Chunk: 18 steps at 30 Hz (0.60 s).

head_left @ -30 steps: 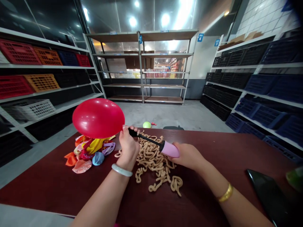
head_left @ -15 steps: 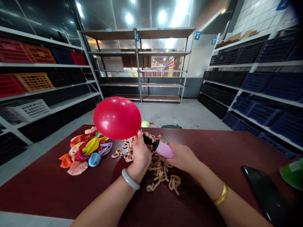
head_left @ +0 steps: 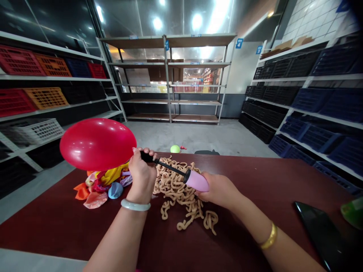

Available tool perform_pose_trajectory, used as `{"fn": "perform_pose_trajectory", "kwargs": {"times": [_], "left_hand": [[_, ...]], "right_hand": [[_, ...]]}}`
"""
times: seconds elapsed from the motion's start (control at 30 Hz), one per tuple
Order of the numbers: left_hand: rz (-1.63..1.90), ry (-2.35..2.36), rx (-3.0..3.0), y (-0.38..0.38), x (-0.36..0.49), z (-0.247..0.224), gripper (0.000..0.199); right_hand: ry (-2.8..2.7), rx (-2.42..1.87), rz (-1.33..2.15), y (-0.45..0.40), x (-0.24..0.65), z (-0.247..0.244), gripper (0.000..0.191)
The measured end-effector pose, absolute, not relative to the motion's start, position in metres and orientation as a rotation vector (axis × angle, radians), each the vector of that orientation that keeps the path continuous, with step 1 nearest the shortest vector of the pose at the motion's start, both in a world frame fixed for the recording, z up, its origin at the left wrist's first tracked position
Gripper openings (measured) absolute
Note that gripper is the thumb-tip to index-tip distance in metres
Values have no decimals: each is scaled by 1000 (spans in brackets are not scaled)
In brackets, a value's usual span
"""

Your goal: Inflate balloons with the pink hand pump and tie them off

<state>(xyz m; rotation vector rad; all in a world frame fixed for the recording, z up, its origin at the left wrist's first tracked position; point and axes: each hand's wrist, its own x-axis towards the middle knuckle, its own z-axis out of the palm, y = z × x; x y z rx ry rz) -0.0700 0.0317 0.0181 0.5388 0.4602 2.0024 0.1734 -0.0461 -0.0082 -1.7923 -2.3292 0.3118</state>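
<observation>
A pink-and-black hand balloon pump (head_left: pixel 197 181) is held between my two hands, its thin black rod showing. My left hand (head_left: pixel 141 170) is closed around the black end, with a jade-coloured bangle at the wrist. A large inflated red balloon (head_left: pixel 98 144) extends leftward from that hand; its neck is hidden by my fingers. My right hand (head_left: pixel 219 189) wraps round the pump's pink body, partly covering it. Below the pump, a heap of curly tan strands (head_left: pixel 176 185) lies on the table. Limp coloured balloons (head_left: pixel 96 200) are piled under the red one.
On the dark red table (head_left: pixel 255 219), a black phone (head_left: pixel 317 230) and a green object (head_left: pixel 353 211) lie at right. A small green balloon (head_left: pixel 175 149) shows beyond the far edge. Shelving (head_left: pixel 195 102) stands behind; crates (head_left: pixel 47 65) line both sides.
My left hand has moved left, drawing the pump's black rod out of the pink body. The red balloon has shifted left with it and looks bigger. My right hand has hardly moved.
</observation>
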Motion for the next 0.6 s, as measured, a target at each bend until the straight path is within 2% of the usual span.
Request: {"fn": "perform_pose_trajectory", "kwargs": {"times": [0.2,0.4,0.6], "left_hand": [[2007,456,561,24,-35,3,24],[1870,493,532,4,17,-17,30],[1840,518,526,4,27,-27,31]], "right_hand": [[-2344,-1784,275,-42,182,-13,41],[-2320,-1802,289,-44,179,-10,41],[-2294,-1792,293,-45,176,-12,42]]}}
